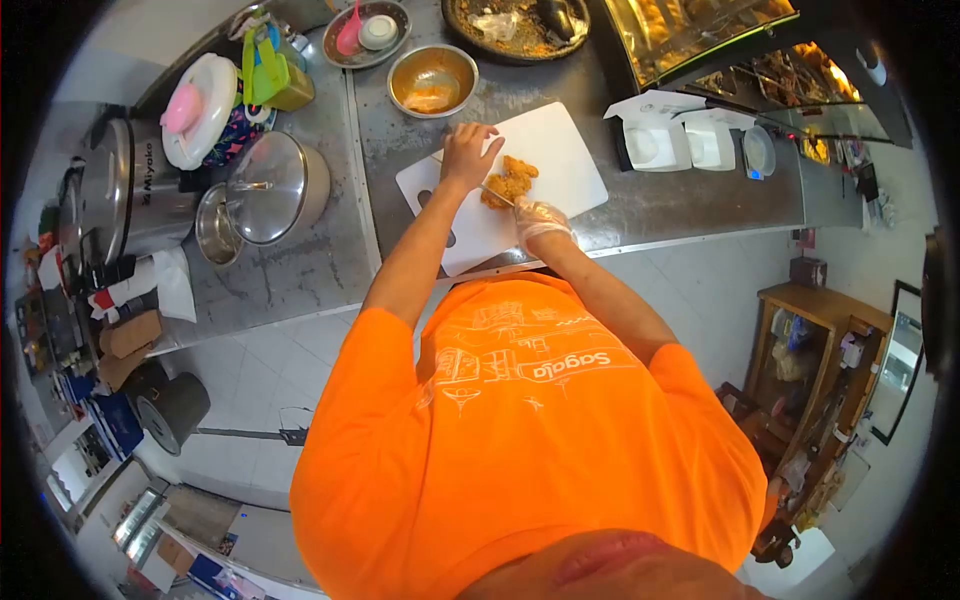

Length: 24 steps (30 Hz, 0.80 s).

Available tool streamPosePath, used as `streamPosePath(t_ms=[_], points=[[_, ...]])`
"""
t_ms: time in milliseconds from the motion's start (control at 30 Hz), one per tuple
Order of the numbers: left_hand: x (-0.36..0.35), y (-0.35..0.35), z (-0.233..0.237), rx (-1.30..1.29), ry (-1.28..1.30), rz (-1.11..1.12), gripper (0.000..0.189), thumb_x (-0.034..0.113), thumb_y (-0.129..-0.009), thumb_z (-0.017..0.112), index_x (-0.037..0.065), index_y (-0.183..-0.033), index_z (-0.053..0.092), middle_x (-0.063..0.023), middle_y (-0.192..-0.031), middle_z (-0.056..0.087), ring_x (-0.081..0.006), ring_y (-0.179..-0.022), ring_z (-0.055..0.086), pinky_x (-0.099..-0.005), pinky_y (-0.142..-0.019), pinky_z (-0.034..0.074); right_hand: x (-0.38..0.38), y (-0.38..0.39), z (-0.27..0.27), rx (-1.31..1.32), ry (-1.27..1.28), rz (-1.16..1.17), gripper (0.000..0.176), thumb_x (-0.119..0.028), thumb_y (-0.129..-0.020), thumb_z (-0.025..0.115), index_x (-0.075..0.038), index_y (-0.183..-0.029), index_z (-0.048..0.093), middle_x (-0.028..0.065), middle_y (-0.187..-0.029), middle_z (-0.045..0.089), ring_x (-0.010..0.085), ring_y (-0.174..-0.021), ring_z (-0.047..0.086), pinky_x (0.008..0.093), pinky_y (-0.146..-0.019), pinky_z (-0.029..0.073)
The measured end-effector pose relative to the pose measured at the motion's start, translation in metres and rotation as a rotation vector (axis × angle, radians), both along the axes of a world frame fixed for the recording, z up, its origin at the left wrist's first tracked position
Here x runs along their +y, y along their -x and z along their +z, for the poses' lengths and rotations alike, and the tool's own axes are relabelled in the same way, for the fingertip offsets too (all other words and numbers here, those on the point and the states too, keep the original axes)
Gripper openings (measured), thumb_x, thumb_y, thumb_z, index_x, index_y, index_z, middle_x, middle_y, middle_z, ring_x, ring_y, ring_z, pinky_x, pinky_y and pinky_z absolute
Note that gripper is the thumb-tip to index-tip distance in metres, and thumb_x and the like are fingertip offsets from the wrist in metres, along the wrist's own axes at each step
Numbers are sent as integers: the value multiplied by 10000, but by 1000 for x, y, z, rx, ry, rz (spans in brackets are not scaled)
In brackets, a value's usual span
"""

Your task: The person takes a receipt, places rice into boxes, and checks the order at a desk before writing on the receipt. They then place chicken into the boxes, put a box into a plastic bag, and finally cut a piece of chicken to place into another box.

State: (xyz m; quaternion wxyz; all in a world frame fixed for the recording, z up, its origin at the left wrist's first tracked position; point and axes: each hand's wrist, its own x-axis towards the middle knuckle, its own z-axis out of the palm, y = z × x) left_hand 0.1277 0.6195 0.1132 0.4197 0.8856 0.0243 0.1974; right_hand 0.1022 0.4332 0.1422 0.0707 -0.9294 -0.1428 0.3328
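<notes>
White board (560,150) bears fried chicken (511,178); knife (497,195) points left from right hand (541,219).

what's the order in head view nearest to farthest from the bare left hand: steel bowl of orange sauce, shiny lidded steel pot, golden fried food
1. golden fried food, beside the left hand, under the knife
2. steel bowl of orange sauce, just beyond the hand
3. shiny lidded steel pot, far to the left

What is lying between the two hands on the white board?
In the head view, a fried piece of food lies between the left hand and the gloved right hand.
</notes>
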Motion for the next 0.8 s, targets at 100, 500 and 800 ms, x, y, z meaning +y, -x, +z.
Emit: streamPosePath(t_ms=[100, 500, 800], points=[[-7, -15, -15, 61, -240, 32, 217, 320, -847, 610, 134, -957, 623, -36, -975, 595, -217, -978, 511, -415, -859, 334, -1, -4, 30, 42, 55, 120, 296, -286, -932, 378, -102, -1095, 543, 184, -969, 650, 375, -907, 625, 467, -780, 496], [-6, -28, -24, 202, -221, 141, 166, 306, -880, 552, 171, -969, 589, 1, -1016, 561, -202, -1048, 449, -447, -894, 276, -9, -16, 17, 22, -128, 165, 232, -237, -934, 395, -72, -1019, 533, 184, -931, 652, 369, -872, 630, 466, -735, 498], [-19, -31, -26, 198, -360, 105, 172, 301, -895, 527, 165, -952, 616, -3, -1000, 572, -213, -1031, 465, -455, -896, 277, -22, -12, -16, 93, -101, 98, 297, -287, -947, 334, -94, -1100, 500, 188, -956, 640, 380, -908, 614, 478, -761, 483]])
